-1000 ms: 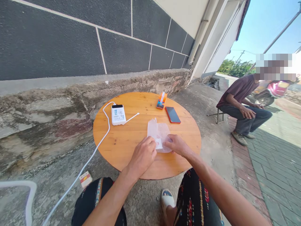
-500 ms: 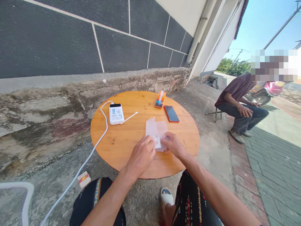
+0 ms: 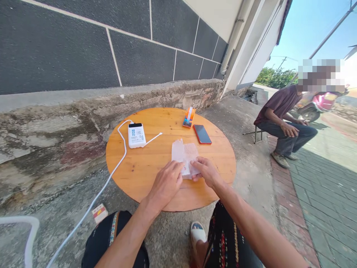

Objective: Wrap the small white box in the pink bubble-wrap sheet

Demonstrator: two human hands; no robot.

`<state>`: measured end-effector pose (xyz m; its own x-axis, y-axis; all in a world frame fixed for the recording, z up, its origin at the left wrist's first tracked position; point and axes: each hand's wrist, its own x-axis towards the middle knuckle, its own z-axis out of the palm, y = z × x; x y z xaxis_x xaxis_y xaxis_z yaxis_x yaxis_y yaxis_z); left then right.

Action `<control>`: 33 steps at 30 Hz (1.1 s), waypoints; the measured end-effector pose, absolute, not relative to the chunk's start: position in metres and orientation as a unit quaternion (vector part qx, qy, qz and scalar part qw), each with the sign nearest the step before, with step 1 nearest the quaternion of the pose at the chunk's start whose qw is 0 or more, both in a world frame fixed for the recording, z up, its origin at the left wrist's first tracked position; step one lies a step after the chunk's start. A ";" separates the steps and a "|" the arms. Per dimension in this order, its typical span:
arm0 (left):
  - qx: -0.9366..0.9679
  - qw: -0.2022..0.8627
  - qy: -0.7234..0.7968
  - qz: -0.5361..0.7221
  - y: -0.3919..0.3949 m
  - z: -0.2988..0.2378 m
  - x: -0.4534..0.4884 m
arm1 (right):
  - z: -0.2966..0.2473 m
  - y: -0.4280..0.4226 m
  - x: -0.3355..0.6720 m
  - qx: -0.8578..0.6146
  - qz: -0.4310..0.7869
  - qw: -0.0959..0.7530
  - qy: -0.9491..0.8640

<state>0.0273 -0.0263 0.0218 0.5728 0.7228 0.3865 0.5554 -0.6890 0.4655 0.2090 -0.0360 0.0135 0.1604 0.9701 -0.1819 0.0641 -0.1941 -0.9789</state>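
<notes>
A piece of translucent white wrap (image 3: 177,149) lies folded near the middle of the round table, its right part finely dimpled. Between my hands a flat whitish area with a small reddish mark shows through it; what that is I cannot make out. My left hand (image 3: 168,181) has its fingers bent together on the wrap's lower left edge. With thumb on top and fingers underneath, my right hand (image 3: 205,170) pinches the right edge.
On the wooden table (image 3: 150,171) are a white power bank (image 3: 136,136) with a cable, an orange tape dispenser (image 3: 189,118) and a red-edged phone (image 3: 202,134). A small box (image 3: 99,213) lies on the ground at left. A person (image 3: 281,111) sits at right.
My left fingers have loosened and stretched a little along the wrap's edge. My right hand keeps its pinch, and the wrap's lower right part looks flatter. The view has shifted slightly.
</notes>
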 end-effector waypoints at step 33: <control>0.920 0.085 0.323 0.203 -0.023 0.034 0.035 | 0.032 -0.025 0.209 -0.544 0.496 0.467 -0.490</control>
